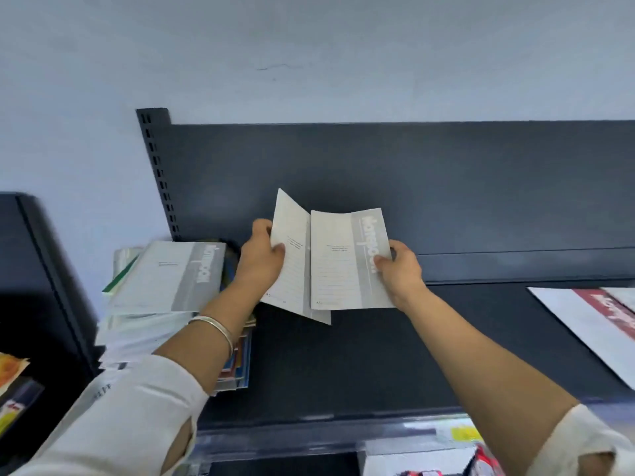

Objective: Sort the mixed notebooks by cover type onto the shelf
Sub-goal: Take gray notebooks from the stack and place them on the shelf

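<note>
Two thin notebooks with pale covers and a grey stripe are held up over the dark shelf (pixel 343 365). My left hand (pixel 263 257) grips the left notebook (pixel 292 262) at its left edge, thumb on the cover. My right hand (pixel 400 269) pinches the right notebook (pixel 343 262) at its right edge, on the grey stripe. The right notebook overlaps the left one. At the shelf's left end lies a tall stack of mixed notebooks (pixel 165 297), topped by one with the same grey-striped cover; coloured covers show lower in the stack.
A large notebook with a white and red cover (pixel 591 324) lies flat at the shelf's right end. The shelf's dark back panel (pixel 412 183) rises behind my hands. A clear price strip (pixel 309 438) runs along the front edge. Another dark rack (pixel 37 269) stands to the left.
</note>
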Demonstrator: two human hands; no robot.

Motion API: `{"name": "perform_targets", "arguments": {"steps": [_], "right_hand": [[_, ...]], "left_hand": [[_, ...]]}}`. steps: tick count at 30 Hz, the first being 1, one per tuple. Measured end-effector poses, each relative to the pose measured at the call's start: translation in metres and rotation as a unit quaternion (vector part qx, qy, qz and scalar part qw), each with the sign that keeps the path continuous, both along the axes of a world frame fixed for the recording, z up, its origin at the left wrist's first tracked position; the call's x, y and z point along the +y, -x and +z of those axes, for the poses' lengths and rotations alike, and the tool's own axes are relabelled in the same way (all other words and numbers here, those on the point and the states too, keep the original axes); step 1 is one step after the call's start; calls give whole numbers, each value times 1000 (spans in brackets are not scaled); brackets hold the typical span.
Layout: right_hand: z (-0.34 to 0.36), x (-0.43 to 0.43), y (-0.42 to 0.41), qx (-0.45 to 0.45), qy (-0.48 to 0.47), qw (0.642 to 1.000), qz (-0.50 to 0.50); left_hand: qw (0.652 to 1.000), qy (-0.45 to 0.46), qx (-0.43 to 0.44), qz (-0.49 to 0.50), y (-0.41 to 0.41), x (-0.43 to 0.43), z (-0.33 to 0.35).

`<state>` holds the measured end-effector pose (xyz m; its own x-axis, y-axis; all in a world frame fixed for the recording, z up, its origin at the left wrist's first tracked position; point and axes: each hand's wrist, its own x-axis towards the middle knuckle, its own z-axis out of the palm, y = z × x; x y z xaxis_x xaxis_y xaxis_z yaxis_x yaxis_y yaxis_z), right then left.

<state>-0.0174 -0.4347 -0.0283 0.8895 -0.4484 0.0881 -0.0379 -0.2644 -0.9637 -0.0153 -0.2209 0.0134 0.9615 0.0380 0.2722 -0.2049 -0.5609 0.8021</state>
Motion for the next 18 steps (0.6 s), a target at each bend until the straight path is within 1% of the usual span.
{"name": "perform_targets", "arguments": {"steps": [5,8,10,13,15,18], "right_hand": [[-20,-130,38,33,19,998,-55],[-35,-195,55,72,41,994,-66],[-47,-231,63,105,79,990,-58],[-65,-276,73,165,171,971,-41],[-80,-297,79,202,217,954,-32],[-101,-314,83,239,263,934,-35]], "left_hand": [[996,44,62,-37,11,-121,-38],[992,71,95,-37,15,-178,-57],[989,84,115,-34,17,-208,-70],[985,76,150,-30,20,-241,-86],[984,63,167,-29,22,-255,-96],[982,45,180,-29,22,-269,-109]]}}
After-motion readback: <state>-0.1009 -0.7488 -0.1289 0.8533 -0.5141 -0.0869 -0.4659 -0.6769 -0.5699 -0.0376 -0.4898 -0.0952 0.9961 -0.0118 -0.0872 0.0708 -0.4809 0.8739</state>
